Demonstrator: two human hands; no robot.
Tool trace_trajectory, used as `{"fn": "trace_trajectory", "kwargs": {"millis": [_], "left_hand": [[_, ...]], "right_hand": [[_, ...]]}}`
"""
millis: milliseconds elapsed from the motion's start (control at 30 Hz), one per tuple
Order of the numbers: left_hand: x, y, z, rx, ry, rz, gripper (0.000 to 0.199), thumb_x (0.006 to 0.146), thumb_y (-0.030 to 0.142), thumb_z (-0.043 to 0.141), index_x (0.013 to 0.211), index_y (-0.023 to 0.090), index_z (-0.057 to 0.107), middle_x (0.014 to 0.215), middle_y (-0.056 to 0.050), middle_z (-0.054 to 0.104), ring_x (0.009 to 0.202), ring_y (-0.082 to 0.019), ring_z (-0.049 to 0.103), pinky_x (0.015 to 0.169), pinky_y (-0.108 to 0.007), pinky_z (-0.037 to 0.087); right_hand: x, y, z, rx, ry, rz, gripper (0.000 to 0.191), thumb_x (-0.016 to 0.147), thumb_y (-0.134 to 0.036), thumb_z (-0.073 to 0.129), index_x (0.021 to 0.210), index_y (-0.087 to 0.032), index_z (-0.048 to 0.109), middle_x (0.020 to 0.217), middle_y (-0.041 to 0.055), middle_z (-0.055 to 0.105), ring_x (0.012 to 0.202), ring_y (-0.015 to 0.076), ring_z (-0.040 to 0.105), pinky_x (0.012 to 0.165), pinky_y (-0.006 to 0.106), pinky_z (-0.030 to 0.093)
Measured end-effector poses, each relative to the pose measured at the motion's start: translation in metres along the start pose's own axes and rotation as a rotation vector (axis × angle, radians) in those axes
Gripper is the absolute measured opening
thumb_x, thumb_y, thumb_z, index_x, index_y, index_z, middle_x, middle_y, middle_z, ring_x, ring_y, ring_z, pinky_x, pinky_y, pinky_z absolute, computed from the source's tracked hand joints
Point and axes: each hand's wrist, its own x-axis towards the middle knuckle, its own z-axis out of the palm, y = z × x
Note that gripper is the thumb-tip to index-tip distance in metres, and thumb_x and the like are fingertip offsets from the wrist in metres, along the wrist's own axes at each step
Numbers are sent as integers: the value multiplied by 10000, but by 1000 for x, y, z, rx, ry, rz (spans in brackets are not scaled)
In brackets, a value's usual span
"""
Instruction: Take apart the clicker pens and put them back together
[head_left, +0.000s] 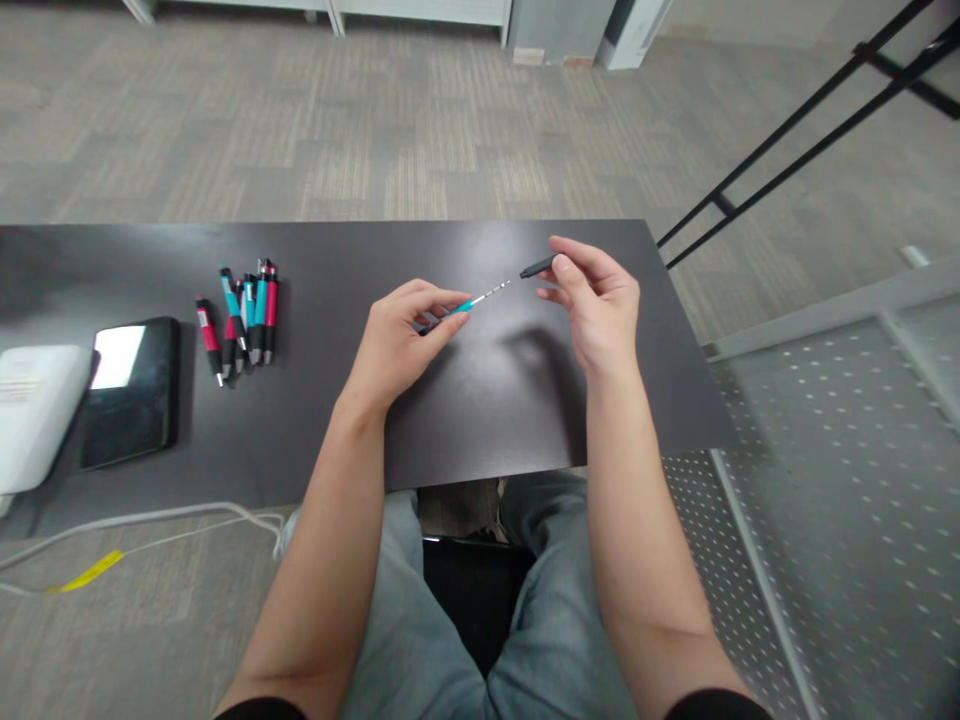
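Above the dark table (480, 440), my left hand (409, 335) pinches a blue pen part (463, 307). A thin refill (491, 292) sticks out of it toward the right. My right hand (596, 300) holds a black pen barrel (538, 267) between thumb and fingers, its open end facing the refill's tip. A small gap separates the barrel from the refill. To the left on the table lies a group of several pens, among them a blue pen (260, 310) and a red pen (208, 332).
A black tablet-like device (135, 400) and a white box (34, 410) lie at the table's left. White cables with a yellow tag (90, 572) hang at the near edge. Beyond the right edge are a perforated metal panel (840, 440) and black rails (795, 130).
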Motion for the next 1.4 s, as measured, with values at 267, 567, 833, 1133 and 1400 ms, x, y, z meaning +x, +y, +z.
{"fn": "trace_trajectory", "kwargs": {"millis": [267,567,833,1133,1400], "left_hand": [[-1,-1,0,2,-1,28,259,979,587,1006,1088,352,992,1002,-69,848,896,-284,766,819,-425,654],[-3,-6,0,8,8,61,233,1011,515,1007,1152,331,993,1024,-72,848,888,-269,776,795,-411,654],[-1,-6,-1,-11,2,87,211,1020,498,1000,1161,340,1000,1026,-49,860,881,-256,789,786,-400,639],[-3,-4,1,-33,19,21,258,977,530,1037,1125,329,971,1017,-57,805,919,-275,762,796,-404,649],[-2,-5,0,-22,16,39,209,974,524,1028,1076,348,978,1027,-66,848,922,-282,780,813,-415,663]], "right_hand": [[0,3,-2,6,-24,-26,529,1009,-783,959,1350,-381,915,1222,37,877,1230,313,891,1011,491,794],[-7,-3,2,-7,-98,-75,654,953,-813,1000,1426,-415,787,1264,58,853,1267,343,875,1028,525,794],[-9,-3,2,39,-91,-22,625,958,-751,1030,1414,-395,795,1323,74,896,1342,360,881,1063,528,790],[-6,-15,6,-71,-111,-90,466,1045,-708,971,1324,-374,804,1320,79,862,1415,348,835,1138,524,749],[-7,-19,-20,-125,-93,-99,417,973,-693,1017,1136,-340,868,1241,78,893,1179,332,837,1050,528,742]]}}
